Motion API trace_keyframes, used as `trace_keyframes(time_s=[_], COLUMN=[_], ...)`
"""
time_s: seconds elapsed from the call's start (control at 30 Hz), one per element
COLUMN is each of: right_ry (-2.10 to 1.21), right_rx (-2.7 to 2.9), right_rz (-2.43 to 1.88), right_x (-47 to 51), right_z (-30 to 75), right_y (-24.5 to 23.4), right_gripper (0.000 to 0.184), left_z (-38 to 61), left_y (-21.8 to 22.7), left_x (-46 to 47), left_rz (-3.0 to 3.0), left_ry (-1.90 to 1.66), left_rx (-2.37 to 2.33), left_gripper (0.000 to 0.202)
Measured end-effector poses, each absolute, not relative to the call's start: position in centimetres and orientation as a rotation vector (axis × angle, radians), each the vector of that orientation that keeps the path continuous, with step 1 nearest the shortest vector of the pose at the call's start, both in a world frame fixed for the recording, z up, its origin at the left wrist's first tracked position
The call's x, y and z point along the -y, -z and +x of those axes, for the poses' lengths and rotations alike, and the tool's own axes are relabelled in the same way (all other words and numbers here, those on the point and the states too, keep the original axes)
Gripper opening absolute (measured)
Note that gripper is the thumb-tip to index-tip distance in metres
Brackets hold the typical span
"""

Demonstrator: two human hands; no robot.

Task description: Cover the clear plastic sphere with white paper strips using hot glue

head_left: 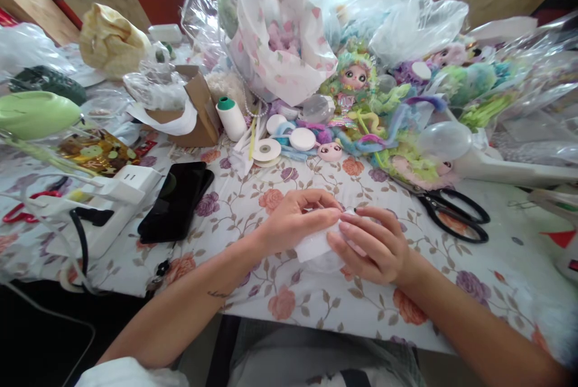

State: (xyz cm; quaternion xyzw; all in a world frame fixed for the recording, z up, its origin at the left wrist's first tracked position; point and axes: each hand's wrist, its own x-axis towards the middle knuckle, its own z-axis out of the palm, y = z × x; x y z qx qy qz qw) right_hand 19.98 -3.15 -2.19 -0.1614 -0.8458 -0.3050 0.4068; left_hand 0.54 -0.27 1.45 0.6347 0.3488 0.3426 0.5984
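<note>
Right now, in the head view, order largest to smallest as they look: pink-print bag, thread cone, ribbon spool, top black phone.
1. Pink-print bag
2. Top black phone
3. Thread cone
4. Ribbon spool

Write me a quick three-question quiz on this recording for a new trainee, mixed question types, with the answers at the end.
1. True or false: the left hand and the right hand both hold a thin white piece.

2. Multiple choice: what stands just to the right of the cardboard box?
a) a red mug
b) a white thread spool with a green top
c) a hammer

3. Short answer: on which side of the hands do the black-handled scissors lie?

Key: 1. True; 2. b; 3. The right side.
</note>
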Motion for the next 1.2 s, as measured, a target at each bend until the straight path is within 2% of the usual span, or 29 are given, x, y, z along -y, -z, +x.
trace_keyframes(time_s=[0.27, 0.47, 0.5, 0.67, 0.87, 1.2], right_ry=[0.757, 0.746, 0.755, 0.781, 0.789, 0.779], right_rx=[2.111, 2.096, 2.11, 2.147, 2.149, 2.201], right_rz=[-0.427, -0.479, -0.479, -0.453, -0.469, -0.458], right_x=[2.96, 2.85, 2.86, 2.91, 3.01, 2.98], right_z=[19.9, 19.96, 20.01, 20.2, 20.28, 20.53], right_y=[2.05, 2.16, 2.23, 2.4, 2.19, 2.18], right_gripper=[0.018, 0.02, 0.021, 0.023, 0.017, 0.022], left_z=[0.74, 0.24, 0.2, 0.54, 0.8, 0.86], left_y=[-1.48, -0.85, -0.79, -1.03, -1.39, -1.59], left_x=[0.37, -0.09, -0.14, 0.03, 0.34, 0.5], left_rz=[1.426, 1.283, 1.317, 1.582, 1.49, 1.432], left_ry=[-0.816, -0.751, -0.745, -0.773, -0.797, -0.796], left_rx=[-0.918, -0.798, -0.774, -0.786, -0.835, -0.898], left_gripper=[0.027, 0.068, 0.067, 0.027, 0.024, 0.026])
